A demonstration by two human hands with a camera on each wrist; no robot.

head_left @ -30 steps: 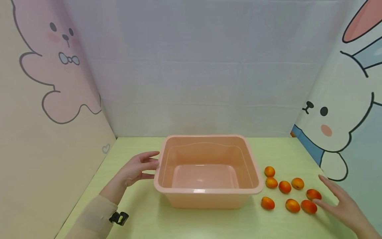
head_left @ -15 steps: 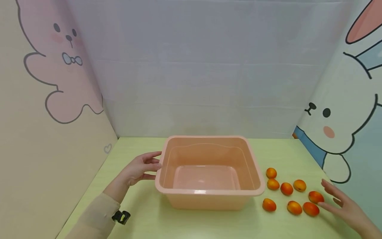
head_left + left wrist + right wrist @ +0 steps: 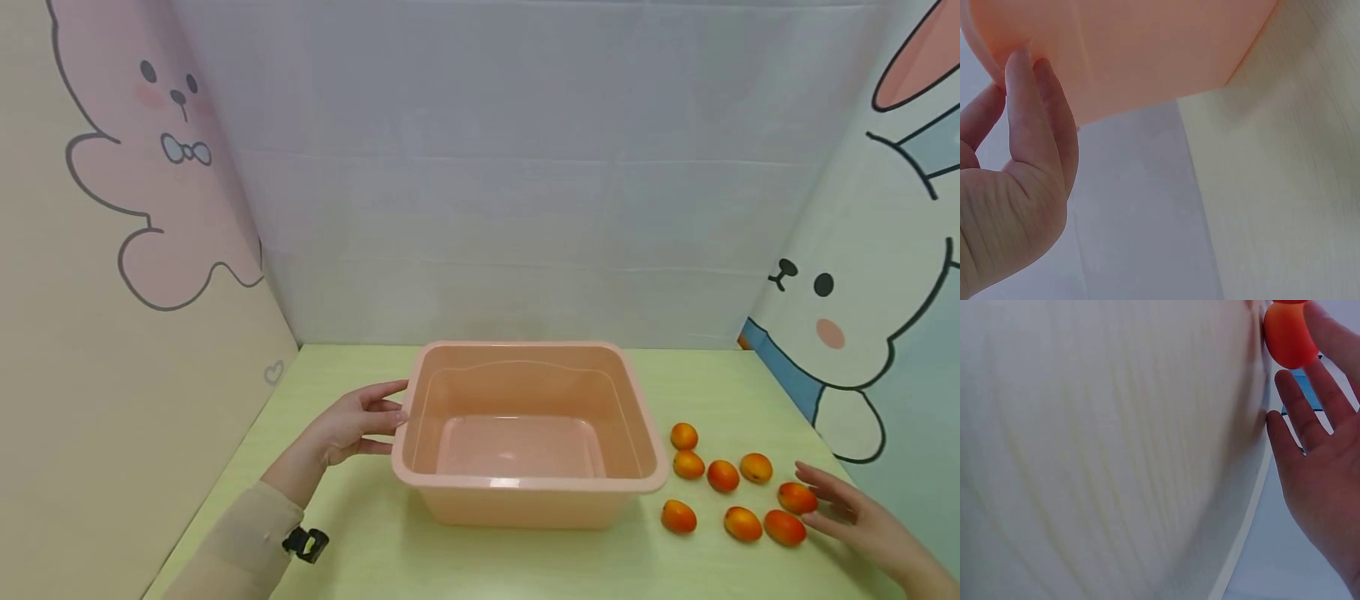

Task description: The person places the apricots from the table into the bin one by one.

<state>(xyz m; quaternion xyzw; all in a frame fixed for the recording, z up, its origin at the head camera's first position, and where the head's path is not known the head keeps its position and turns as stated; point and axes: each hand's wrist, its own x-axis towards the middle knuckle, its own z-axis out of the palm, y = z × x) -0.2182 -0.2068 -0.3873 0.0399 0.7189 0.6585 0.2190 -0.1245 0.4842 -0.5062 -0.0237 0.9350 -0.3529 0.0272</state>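
A pale pink plastic basin (image 3: 528,504) stands on the table in the middle of the head view. My left hand (image 3: 360,425) holds its left rim, thumb tip over the edge. In the left wrist view its other fingers (image 3: 1029,119) lie against the outer wall under the rim. To the right, my right hand (image 3: 855,517) is spread around an orange-red oval fruit (image 3: 797,497), thumb and forefinger on either side of it. The right wrist view shows that fruit (image 3: 1288,334) close by the thumb and fingers. Another oval fruit (image 3: 784,527) lies just in front of the thumb.
Several more orange fruits, such as one (image 3: 678,517) close to the basin and one (image 3: 742,523) further right, lie scattered on the light green table (image 3: 360,533). Printed walls (image 3: 847,333) border the table on both sides, with a white sheet (image 3: 465,208) behind.
My right hand has come down and inward, bringing its fingers around the rear right fruit. The left hand stays at the basin rim. The whole head view has shifted slightly.
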